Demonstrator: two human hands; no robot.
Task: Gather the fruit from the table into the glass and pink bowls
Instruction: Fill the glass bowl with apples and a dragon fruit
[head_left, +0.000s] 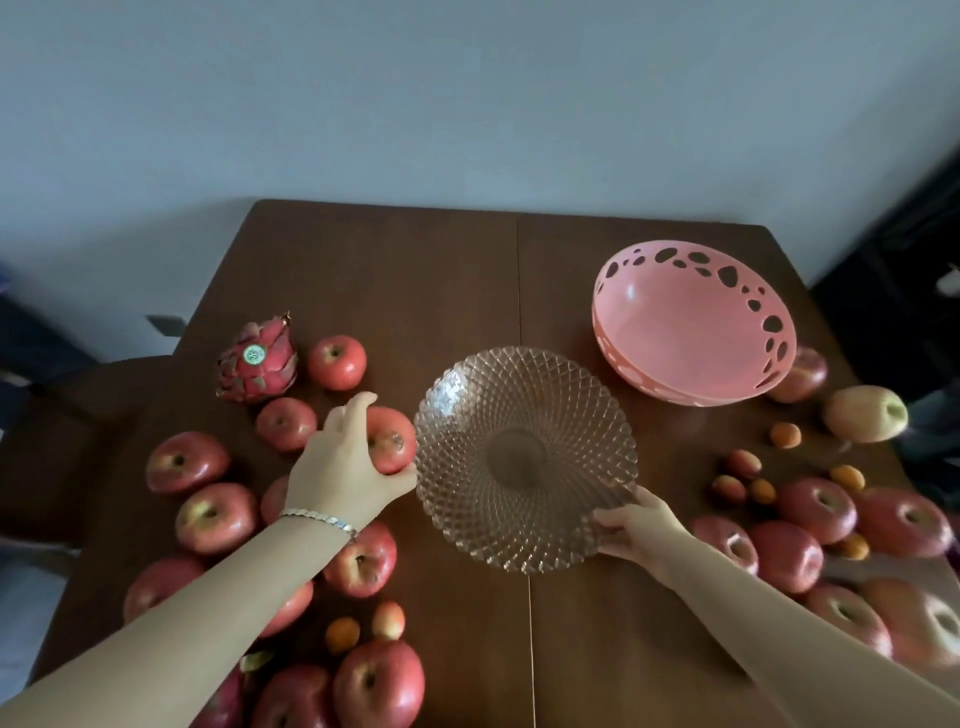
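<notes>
As left grip (345, 462) holds apple (393, 440), right grip (631, 527) pinches bowl (524, 405) rim

Bare table (415, 291) lies open beyond the glass bowl (524, 457); apples (208, 514) crowd both near sides.

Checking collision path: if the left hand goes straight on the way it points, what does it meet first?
Probably the left rim of the glass bowl. The left hand grips an apple right beside that rim and points toward it. Whether the apple would clear the rim is unclear.
</notes>
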